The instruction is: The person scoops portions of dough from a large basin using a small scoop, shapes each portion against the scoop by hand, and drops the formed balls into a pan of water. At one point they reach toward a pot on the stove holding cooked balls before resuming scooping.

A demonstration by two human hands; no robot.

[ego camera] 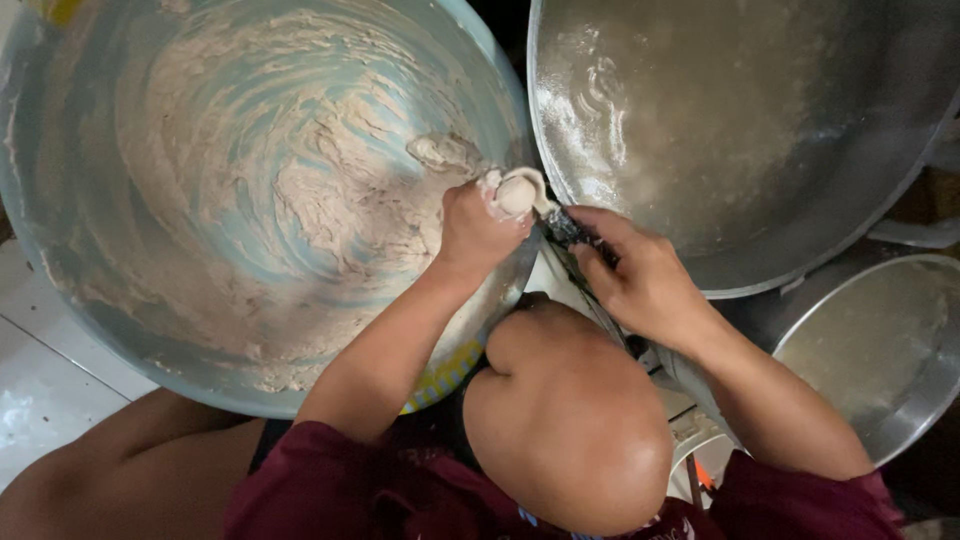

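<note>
Floor (40,380): pale white tiles, dark grout line running diagonal, visible at lower left only. Surface glossy, soft light reflection on it. Upper middle: narrow dark gap (505,25), nothing readable inside. Right edge: brownish wooden-looking patch (925,200), partly hidden, kind unclear. Lower right corner dim. Light falls from above, moderate, no window seen.

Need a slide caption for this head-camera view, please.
Left hand squeezes a paste ball over the blue basin; right hand scoops with a spoon.
</note>
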